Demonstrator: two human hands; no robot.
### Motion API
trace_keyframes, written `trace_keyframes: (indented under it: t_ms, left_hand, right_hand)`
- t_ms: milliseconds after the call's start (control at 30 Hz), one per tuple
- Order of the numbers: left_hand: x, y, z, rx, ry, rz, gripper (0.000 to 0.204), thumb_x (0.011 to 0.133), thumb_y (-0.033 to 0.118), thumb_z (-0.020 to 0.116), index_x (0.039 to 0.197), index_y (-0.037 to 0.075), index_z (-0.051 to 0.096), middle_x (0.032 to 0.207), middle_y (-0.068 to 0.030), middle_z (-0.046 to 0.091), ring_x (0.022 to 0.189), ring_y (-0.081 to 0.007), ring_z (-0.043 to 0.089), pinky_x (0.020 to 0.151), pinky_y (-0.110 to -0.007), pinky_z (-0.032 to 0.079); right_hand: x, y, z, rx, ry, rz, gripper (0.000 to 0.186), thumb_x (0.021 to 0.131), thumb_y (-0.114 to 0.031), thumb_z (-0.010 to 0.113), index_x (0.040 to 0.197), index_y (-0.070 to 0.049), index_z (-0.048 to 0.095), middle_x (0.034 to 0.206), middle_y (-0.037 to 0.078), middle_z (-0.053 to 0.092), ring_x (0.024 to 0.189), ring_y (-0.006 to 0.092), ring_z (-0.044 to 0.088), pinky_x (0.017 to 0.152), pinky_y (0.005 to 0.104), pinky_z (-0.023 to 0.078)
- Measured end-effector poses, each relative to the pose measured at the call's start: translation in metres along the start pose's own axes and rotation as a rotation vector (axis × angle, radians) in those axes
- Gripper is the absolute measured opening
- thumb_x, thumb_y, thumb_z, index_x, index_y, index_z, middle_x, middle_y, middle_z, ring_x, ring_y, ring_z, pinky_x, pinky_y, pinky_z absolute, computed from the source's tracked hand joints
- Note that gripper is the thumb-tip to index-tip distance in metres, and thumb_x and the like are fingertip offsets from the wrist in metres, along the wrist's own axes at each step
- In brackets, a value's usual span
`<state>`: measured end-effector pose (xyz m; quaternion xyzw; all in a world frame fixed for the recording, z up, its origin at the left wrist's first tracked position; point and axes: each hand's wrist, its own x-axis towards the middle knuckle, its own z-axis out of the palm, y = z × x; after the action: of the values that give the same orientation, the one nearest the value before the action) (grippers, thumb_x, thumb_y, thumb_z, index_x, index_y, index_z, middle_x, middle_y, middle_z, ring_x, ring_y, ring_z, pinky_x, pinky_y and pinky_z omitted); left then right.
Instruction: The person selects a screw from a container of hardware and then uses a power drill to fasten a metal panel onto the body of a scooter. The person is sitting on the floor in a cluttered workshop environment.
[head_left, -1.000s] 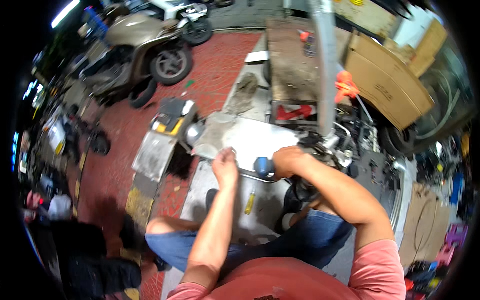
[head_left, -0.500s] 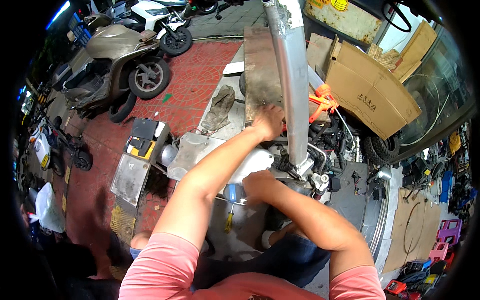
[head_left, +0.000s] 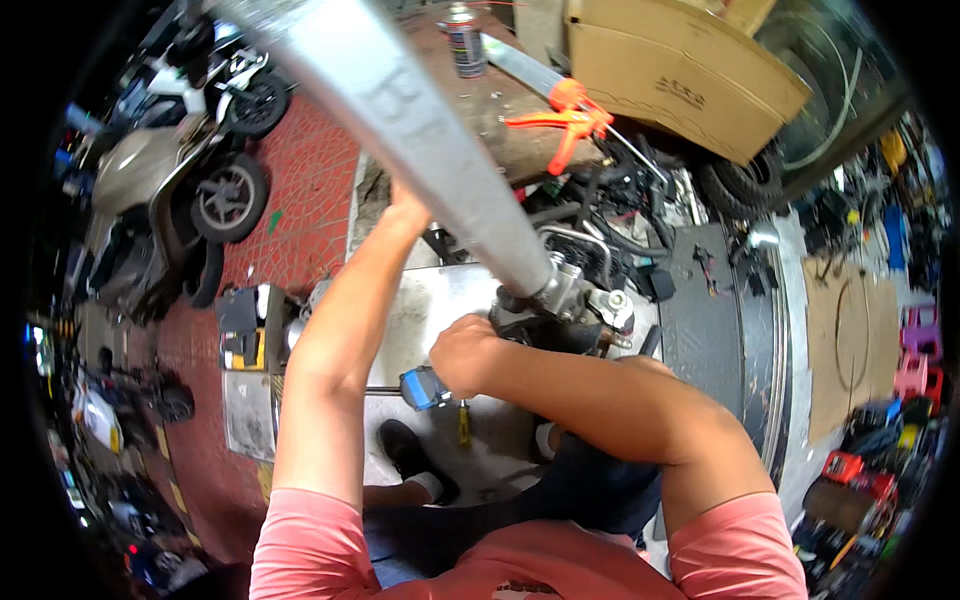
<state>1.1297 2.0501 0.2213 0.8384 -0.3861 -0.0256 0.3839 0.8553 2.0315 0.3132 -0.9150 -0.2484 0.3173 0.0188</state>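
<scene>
My right hand (head_left: 465,352) is closed on a blue and black tool (head_left: 425,388) over the silver deck plate (head_left: 418,300) of a scooter. My left hand (head_left: 406,208) reaches up behind the large silver steering column (head_left: 430,150), its fingers hidden. The column rises diagonally from a metal joint (head_left: 565,298) beside the plate and some black hoses. A yellow-handled screwdriver (head_left: 464,425) lies on the pavement below the plate, near my shod foot.
An orange caulking gun (head_left: 565,125) and spray can (head_left: 465,45) lie or stand on the worn board beyond. Cardboard (head_left: 680,75) leans at upper right. A battery-like box (head_left: 245,330) is at left, parked scooters (head_left: 150,210) behind; cluttered parts and stools (head_left: 920,340) line the right.
My left hand has moved from low on the plate up and forward behind the column. My right hand has shifted left with the blue tool. The view has swung, bringing the column across the top.
</scene>
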Motion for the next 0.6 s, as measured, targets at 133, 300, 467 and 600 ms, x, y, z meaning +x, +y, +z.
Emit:
trace_keyframes:
  t_ms: [133, 300, 467, 600]
  left_hand:
    - [0.014, 0.079, -0.006, 0.874, 0.096, 0.386, 0.022, 0.088, 0.018, 0.067, 0.104, 0.003, 0.069, 0.108, -0.0136, 0.065, 0.111, -0.0321, 0.056, 0.098, -0.046, 0.045]
    - [0.002, 0.103, -0.010, 0.850, 0.214, 0.416, 0.020, 0.090, 0.018, 0.066, 0.105, 0.005, 0.069, 0.107, -0.0164, 0.063, 0.109, -0.0358, 0.055, 0.098, -0.049, 0.045]
    - [-0.015, 0.088, -0.026, 0.611, 0.300, 0.169, 0.037, 0.091, 0.029, 0.068, 0.117, 0.003, 0.068, 0.119, -0.0182, 0.067, 0.115, -0.0360, 0.060, 0.104, -0.048, 0.045]
    - [-0.067, 0.116, -0.043, -0.009, 0.559, -0.029, 0.020, 0.097, 0.016, 0.066, 0.104, -0.002, 0.071, 0.094, -0.0104, 0.073, 0.091, -0.0251, 0.067, 0.084, -0.037, 0.052]
  right_hand:
    - [0.001, 0.017, 0.002, -0.001, -0.042, 0.047, 0.032, 0.066, -0.018, 0.082, 0.095, -0.003, 0.080, 0.094, 0.013, 0.076, 0.089, 0.0312, 0.072, 0.068, 0.0509, 0.055]
    - [-0.003, 0.013, -0.006, 0.026, -0.086, 0.049, 0.031, 0.069, -0.020, 0.083, 0.097, -0.008, 0.081, 0.097, 0.008, 0.076, 0.093, 0.0273, 0.073, 0.068, 0.0473, 0.056]
    - [0.000, 0.007, 0.000, -0.031, 0.003, -0.101, 0.025, 0.077, -0.023, 0.078, 0.097, -0.009, 0.081, 0.098, 0.007, 0.078, 0.093, 0.0249, 0.074, 0.069, 0.0446, 0.058]
    - [-0.005, 0.042, 0.016, 0.032, -0.025, -0.012, 0.029, 0.074, -0.032, 0.083, 0.096, -0.012, 0.082, 0.096, 0.005, 0.079, 0.093, 0.0244, 0.074, 0.075, 0.0455, 0.058]
